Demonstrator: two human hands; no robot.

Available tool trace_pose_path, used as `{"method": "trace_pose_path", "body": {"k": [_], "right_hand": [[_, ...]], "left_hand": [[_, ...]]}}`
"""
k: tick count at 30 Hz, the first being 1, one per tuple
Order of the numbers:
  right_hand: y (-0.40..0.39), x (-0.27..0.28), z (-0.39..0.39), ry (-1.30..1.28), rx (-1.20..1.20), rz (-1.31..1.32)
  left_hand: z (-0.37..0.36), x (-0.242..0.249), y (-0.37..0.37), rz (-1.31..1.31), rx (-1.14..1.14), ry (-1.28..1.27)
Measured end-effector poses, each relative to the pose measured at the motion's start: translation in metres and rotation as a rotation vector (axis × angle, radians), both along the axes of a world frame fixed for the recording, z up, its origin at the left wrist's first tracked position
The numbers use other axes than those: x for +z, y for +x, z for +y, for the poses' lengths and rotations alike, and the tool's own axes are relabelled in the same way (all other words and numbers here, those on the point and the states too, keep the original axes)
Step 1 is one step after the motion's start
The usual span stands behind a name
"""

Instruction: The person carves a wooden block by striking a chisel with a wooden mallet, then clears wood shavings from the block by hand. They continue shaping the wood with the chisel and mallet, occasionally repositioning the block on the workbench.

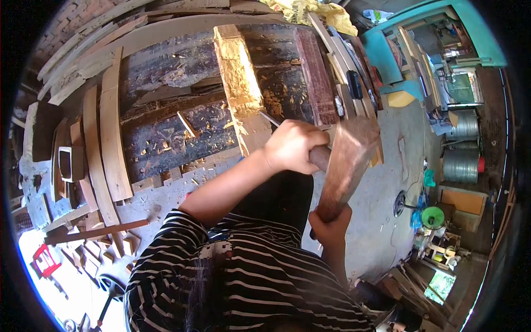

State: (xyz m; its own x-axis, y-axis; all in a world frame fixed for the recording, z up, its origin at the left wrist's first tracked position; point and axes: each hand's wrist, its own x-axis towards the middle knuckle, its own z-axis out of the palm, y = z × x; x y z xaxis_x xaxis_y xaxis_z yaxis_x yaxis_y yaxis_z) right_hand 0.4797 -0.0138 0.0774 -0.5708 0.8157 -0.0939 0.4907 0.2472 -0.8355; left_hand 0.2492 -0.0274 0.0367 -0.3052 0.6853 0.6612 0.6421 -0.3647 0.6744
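Observation:
My left hand (296, 146) is wrapped round the handle of a chisel (270, 118), whose metal blade meets the near part of a pale yellow wood block (238, 72). The upper face of that block is roughly carved. My right hand (331, 224) grips a wooden mallet (348, 166) low down, and the mallet's broad head is beside the butt of the chisel handle. Whether the two touch is unclear. To the right of the yellow block lies a dark reddish wood block (316, 74).
The dark workbench (166, 66) carries wood chips and a loose splinter (187, 124). Long planks (110, 133) lie at its left. More strips, a dark object (354, 84) and a yellow sack (332, 16) are at the right and back. A green fan (432, 217) stands far right.

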Motion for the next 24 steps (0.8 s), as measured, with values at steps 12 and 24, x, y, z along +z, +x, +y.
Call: {"method": "trace_pose_path", "body": {"k": [12,24], "right_hand": [[-0.007,-0.003,-0.012,0.099,0.061,0.042],[-0.005,-0.009,-0.008,0.108,0.043,0.054]], "left_hand": [[0.005,-0.016,0.006,0.073,0.011,0.06],[0.007,-0.016,0.008,0.067,-0.003,0.1]]}}
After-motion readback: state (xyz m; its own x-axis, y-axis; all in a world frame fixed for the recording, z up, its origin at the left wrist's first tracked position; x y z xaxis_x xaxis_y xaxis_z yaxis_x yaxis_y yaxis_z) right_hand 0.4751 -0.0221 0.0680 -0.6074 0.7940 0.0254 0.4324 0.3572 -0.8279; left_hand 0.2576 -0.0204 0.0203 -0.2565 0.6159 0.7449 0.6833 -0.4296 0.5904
